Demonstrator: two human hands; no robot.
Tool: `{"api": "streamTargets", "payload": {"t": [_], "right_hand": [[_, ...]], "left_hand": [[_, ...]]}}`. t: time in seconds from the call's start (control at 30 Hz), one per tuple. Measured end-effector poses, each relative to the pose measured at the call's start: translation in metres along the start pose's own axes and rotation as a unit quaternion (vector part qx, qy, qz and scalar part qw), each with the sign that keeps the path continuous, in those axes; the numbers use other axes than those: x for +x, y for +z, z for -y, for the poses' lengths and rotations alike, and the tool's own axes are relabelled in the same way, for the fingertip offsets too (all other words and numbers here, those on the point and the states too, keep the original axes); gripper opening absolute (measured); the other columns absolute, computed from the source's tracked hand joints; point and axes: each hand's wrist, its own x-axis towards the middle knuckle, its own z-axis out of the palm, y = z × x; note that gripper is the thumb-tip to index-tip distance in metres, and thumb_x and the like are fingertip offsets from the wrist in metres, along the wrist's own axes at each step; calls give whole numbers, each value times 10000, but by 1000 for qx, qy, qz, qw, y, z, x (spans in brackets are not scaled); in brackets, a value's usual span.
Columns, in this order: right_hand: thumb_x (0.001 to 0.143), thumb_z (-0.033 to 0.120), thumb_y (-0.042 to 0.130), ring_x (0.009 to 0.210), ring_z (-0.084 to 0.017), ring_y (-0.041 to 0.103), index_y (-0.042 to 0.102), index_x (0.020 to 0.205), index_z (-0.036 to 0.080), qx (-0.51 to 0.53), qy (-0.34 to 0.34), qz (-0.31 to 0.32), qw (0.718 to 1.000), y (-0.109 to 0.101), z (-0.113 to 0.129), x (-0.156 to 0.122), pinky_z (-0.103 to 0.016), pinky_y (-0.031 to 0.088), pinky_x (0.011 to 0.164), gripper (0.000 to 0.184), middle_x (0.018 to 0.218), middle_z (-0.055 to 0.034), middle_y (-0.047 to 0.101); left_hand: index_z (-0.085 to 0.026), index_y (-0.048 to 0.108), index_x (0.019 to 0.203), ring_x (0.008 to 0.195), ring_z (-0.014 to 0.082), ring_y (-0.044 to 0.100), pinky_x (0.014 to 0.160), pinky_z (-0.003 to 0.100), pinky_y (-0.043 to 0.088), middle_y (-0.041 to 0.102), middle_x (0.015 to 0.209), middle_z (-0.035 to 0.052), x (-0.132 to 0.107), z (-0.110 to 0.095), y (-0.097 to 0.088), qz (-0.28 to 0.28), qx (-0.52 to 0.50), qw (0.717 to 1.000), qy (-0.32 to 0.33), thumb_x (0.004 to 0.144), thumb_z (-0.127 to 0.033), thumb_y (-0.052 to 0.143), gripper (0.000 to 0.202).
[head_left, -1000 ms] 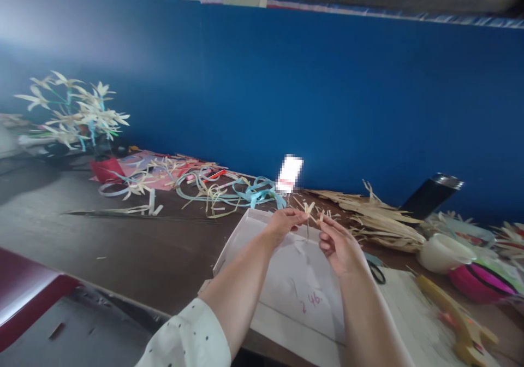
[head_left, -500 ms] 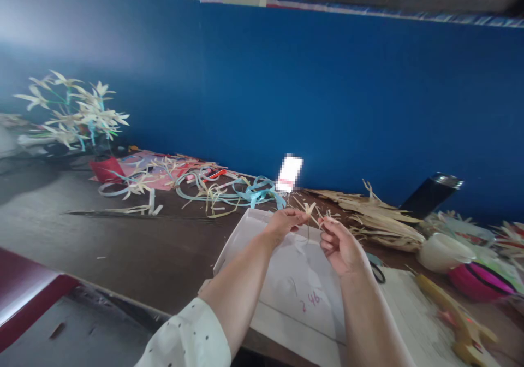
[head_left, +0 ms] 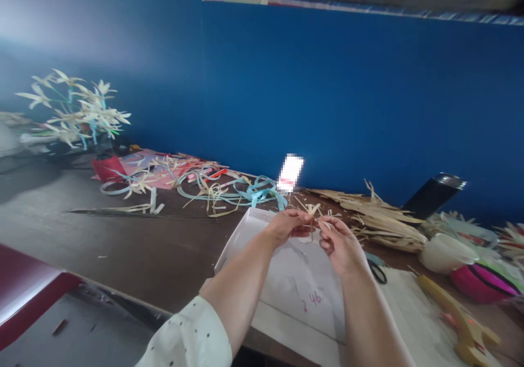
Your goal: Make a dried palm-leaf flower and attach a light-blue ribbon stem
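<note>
Over the far edge of a white box lid (head_left: 282,279), my left hand (head_left: 290,226) pinches a small pale flower of dried husk (head_left: 313,209), its petals pointing up above the fingertips. My right hand (head_left: 338,242) is close beside it on the right, thumb and forefinger closed on a thin pale strip (head_left: 322,223) by the flower's base. Whether that strip is joined to the flower I cannot tell. Red handwriting marks the white lid beneath my forearms.
Dried husks (head_left: 380,219), a dark flask (head_left: 436,195), a white cup (head_left: 446,252) and a yellow glue gun (head_left: 462,318) lie to the right. Scissors (head_left: 377,271) sit near my right wrist. Blue ribbon (head_left: 262,191), a lit phone (head_left: 290,173) and a flower pot (head_left: 108,169) stand farther back and left.
My left fingers have curled in more around the flower's base, and the flower has shifted slightly right and turned more upright. My right hand has barely moved.
</note>
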Motion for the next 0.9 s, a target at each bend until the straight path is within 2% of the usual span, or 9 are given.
{"api": "streamTargets", "payload": {"t": [0.17, 0.27, 0.4, 0.6, 0.67, 0.77, 0.9], "right_hand": [[588, 355, 765, 442, -38, 336, 648, 804, 195, -127, -49, -31, 990, -2, -7, 3, -176, 240, 383, 293, 587, 55, 495], [608, 388, 733, 436, -55, 345, 655, 838, 200, -190, -61, -34, 979, -6, -11, 6, -195, 246, 393, 307, 564, 55, 497], [646, 403, 690, 433, -68, 332, 661, 880, 201, -226, -62, -24, 972, -10, -13, 8, -211, 241, 401, 311, 549, 53, 477], [666, 351, 660, 465, -77, 357, 677, 848, 200, -289, -66, -25, 955, -7, -10, 4, -211, 282, 428, 236, 578, 34, 517], [659, 329, 663, 474, -78, 373, 680, 834, 195, -277, -59, -25, 959, -5, -9, 3, -207, 291, 434, 221, 571, 30, 521], [628, 314, 690, 470, -74, 379, 674, 837, 187, -197, -38, -25, 979, -2, -6, 2, -197, 285, 426, 245, 541, 38, 497], [567, 366, 751, 473, -73, 392, 648, 797, 180, -136, 9, -51, 989, -1, -1, 1, -182, 254, 390, 313, 547, 36, 489]], "left_hand": [[-119, 651, 817, 692, 113, 603, 694, 274, 469, 653, 781, 60, 2, 1, -1, -14, -3, 1000, 11, 558, -402, 786, 407], [-113, 647, 815, 687, 104, 594, 682, 256, 462, 650, 770, 57, 1, 0, -1, -14, -19, 1000, 15, 561, -395, 787, 404], [-110, 651, 819, 686, 108, 601, 681, 254, 459, 650, 764, 56, 1, -1, -2, -16, -31, 999, 10, 560, -387, 792, 405], [-96, 659, 783, 661, 98, 592, 715, 269, 451, 642, 741, 45, 5, 3, -4, -32, -38, 999, 12, 524, -353, 816, 397], [-89, 656, 765, 652, 95, 581, 713, 271, 446, 640, 733, 44, 7, 4, -5, -36, -36, 998, 22, 504, -348, 825, 405], [-81, 655, 762, 649, 92, 568, 705, 272, 441, 632, 717, 43, 8, 4, -5, -35, -36, 998, 35, 506, -354, 821, 409], [-75, 654, 742, 659, 93, 566, 726, 281, 443, 620, 708, 43, 8, 3, -3, -54, -44, 996, 49, 496, -343, 827, 403]]}}
